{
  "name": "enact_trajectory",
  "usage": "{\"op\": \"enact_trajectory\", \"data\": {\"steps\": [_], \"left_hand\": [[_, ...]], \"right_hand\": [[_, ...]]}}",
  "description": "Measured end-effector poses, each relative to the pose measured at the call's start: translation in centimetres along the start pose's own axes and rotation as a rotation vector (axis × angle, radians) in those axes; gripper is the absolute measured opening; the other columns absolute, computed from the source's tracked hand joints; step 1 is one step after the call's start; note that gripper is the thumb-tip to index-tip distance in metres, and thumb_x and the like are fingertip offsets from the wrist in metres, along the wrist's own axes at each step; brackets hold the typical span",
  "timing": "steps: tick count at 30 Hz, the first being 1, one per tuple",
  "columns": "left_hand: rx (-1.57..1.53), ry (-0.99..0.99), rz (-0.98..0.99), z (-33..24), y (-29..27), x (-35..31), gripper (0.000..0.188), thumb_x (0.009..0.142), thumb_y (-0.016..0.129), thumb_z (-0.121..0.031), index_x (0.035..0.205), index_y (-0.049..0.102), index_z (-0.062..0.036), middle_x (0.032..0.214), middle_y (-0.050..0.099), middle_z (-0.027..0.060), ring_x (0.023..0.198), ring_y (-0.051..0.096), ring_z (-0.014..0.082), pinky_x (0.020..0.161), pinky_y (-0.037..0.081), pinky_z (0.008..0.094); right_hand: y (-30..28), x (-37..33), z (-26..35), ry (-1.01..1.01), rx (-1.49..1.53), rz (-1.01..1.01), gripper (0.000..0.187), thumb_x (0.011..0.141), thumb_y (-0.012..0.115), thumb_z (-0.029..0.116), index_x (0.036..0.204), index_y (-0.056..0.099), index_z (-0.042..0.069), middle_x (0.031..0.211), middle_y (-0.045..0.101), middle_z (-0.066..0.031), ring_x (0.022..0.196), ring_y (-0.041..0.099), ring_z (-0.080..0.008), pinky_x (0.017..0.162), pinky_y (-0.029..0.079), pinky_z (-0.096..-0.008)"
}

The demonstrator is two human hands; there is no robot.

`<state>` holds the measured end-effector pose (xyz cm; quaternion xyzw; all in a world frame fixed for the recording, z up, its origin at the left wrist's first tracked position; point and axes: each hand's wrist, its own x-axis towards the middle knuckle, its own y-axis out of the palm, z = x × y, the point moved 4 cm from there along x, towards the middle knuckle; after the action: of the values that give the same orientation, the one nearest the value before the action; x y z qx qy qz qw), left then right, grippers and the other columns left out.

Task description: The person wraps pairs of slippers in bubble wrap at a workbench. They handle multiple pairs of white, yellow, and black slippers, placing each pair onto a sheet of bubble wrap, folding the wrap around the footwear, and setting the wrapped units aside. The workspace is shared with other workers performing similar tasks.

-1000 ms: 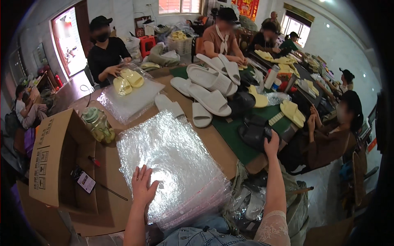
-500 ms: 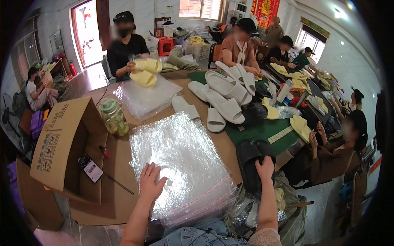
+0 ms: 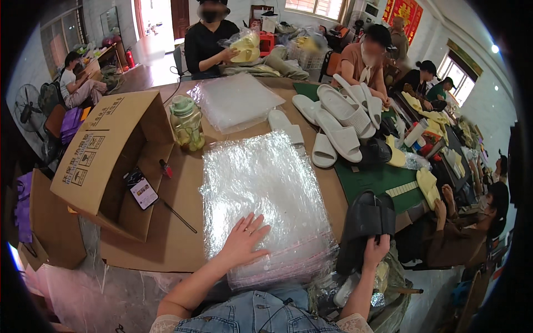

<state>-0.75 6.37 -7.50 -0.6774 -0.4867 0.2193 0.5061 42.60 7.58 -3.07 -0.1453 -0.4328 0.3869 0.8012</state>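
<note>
My left hand [image 3: 244,241] lies open, fingers spread, on a stack of clear plastic bags [image 3: 261,177] with pinkish edges at the near side. To its right, my right hand [image 3: 377,251] is closed on the heel end of a pair of black slide slippers [image 3: 361,222]. The pair is held together at the table's right edge, beside the bags, toes pointing away from me. My fingers partly cover the heel of the right-hand slipper.
An open cardboard box [image 3: 105,161] stands at left with a phone [image 3: 143,191] in it. Beyond are a glass jar [image 3: 187,125], more clear bags [image 3: 239,100] and piled grey slippers [image 3: 341,127] near a green mat [image 3: 355,180]. A co-worker holds yellow slippers [image 3: 245,47] across the table.
The whole view has shifted, so the table sits further right and higher. My left hand has slid rightward over the bags. My right hand still grips the black slippers, now lower on their heels.
</note>
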Motion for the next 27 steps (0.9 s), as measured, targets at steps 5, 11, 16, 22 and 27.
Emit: {"op": "enact_trajectory", "data": {"steps": [5, 11, 16, 22, 27], "left_hand": [[0.032, -0.047, -0.100, 0.8, 0.4, 1.1, 0.051, 0.101, 0.057, -0.041, 0.145, 0.055, -0.0163, 0.157, 0.044, 0.0187, 0.147, 0.034, 0.0432, 0.122, 0.026, 0.0537], [-0.127, -0.140, -0.173, 0.7, -0.6, 2.2, 0.044, 0.104, 0.053, -0.032, 0.146, 0.055, -0.0176, 0.148, 0.053, 0.0208, 0.139, 0.045, 0.0453, 0.118, 0.032, 0.0541], [-0.160, -0.109, -0.234, -0.7, -2.2, 2.3, 0.045, 0.102, 0.053, -0.023, 0.147, 0.053, -0.0153, 0.147, 0.053, 0.0229, 0.135, 0.048, 0.0468, 0.115, 0.037, 0.0529], [-0.163, 0.130, -0.103, -4.5, -4.4, 1.7, 0.049, 0.101, 0.054, -0.019, 0.149, 0.051, -0.0146, 0.160, 0.041, 0.0140, 0.149, 0.032, 0.0413, 0.123, 0.028, 0.0517], [-0.305, 0.249, -0.046, -7.1, -5.9, 1.0, 0.048, 0.103, 0.051, -0.019, 0.150, 0.050, -0.0127, 0.165, 0.034, 0.0098, 0.154, 0.025, 0.0370, 0.124, 0.022, 0.0541]], "right_hand": [[-0.8, -1.4, 7.4, -0.241, 0.172, 0.152, 0.032, 0.080, 0.073, 0.011, 0.109, 0.070, -0.001, 0.102, 0.070, -0.0167, 0.088, 0.069, -0.0334, 0.075, 0.052, -0.0350], [1.2, -5.1, 11.8, -0.315, 0.245, 0.724, 0.043, 0.064, 0.077, 0.012, 0.107, 0.073, 0.007, 0.082, 0.063, -0.0141, 0.070, 0.065, -0.0337, 0.062, 0.052, -0.0403], [3.0, -5.9, 13.8, -0.455, 0.173, 0.820, 0.032, 0.075, 0.078, 0.020, 0.098, 0.066, 0.002, 0.088, 0.062, -0.0151, 0.080, 0.065, -0.0382, 0.069, 0.054, -0.0472], [5.2, -6.4, 15.3, -0.435, 0.053, 0.762, 0.028, 0.084, 0.075, 0.024, 0.086, 0.058, 0.002, 0.087, 0.060, -0.0172, 0.079, 0.064, -0.0407, 0.067, 0.052, -0.0504], [10.3, -7.7, 16.5, -0.422, 0.124, 0.746, 0.025, 0.084, 0.073, 0.018, 0.092, 0.057, 0.002, 0.091, 0.058, -0.0204, 0.080, 0.063, -0.0430, 0.068, 0.052, -0.0511]]}}
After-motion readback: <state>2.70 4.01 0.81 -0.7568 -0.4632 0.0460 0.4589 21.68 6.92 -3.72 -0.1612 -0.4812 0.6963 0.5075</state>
